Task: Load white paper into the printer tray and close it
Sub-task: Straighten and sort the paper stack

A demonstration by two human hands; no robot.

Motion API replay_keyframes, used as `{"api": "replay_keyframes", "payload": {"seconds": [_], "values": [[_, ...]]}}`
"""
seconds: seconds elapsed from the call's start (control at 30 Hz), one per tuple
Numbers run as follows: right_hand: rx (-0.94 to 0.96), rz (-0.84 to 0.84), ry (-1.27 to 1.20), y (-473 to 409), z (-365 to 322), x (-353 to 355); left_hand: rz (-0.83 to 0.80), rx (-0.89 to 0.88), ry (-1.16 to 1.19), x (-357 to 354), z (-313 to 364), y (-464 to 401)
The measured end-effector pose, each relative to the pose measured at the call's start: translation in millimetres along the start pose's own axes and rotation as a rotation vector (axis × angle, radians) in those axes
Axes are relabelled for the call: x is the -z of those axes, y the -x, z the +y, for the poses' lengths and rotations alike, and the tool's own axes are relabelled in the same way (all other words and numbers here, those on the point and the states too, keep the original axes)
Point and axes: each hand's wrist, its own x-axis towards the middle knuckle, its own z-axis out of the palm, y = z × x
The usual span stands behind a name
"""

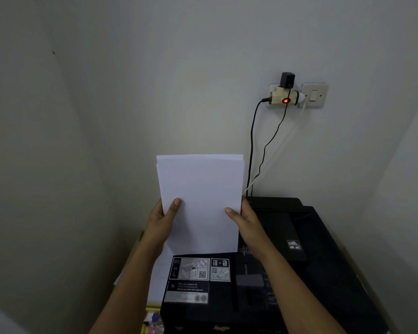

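A stack of white paper stands upright in front of me, above the black printer. My left hand grips its left edge with the thumb across the front. My right hand grips the right edge the same way. The sheets' top edges are slightly uneven. Below the paper lies the printer's open black tray, with white instruction labels and a grey guide inside it.
The printer stands in a wall corner. A wall socket with a multi-plug adapter and a lit red lamp sits above it, with cables running down behind the printer. More white sheets lie left of the tray.
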Motion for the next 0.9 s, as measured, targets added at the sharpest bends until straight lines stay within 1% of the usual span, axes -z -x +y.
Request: {"api": "replay_keyframes", "payload": {"seconds": [0.23, 0.33, 0.5, 0.63, 0.7, 0.77, 0.9], "values": [[-0.041, -0.002, 0.036, 1.6, 15.8, -0.8, -0.026, 0.081, -0.006, 3.1, -19.1, 6.5], [-0.040, 0.013, 0.042, 1.6, 20.7, -4.3, -0.030, 0.064, -0.011, 4.6, -23.0, 6.6], [-0.049, 0.015, 0.076, 5.2, 31.2, -2.6, -0.048, 0.105, -0.012, 4.9, -27.8, 14.3], [-0.015, 0.021, 0.125, 9.1, 38.2, -4.5, -0.091, 0.089, -0.054, 6.2, -33.8, 16.1], [-0.003, 0.044, 0.124, 9.3, 38.8, -7.1, -0.078, 0.069, -0.089, 6.6, -33.4, 14.4], [0.007, 0.066, 0.109, 10.3, 40.3, -10.5, -0.044, 0.072, -0.067, 3.7, -34.1, 15.7], [0.032, 0.102, 0.102, 15.8, 42.9, -17.3, 0.066, 0.019, -0.042, -10.1, -35.2, 25.8]]}}
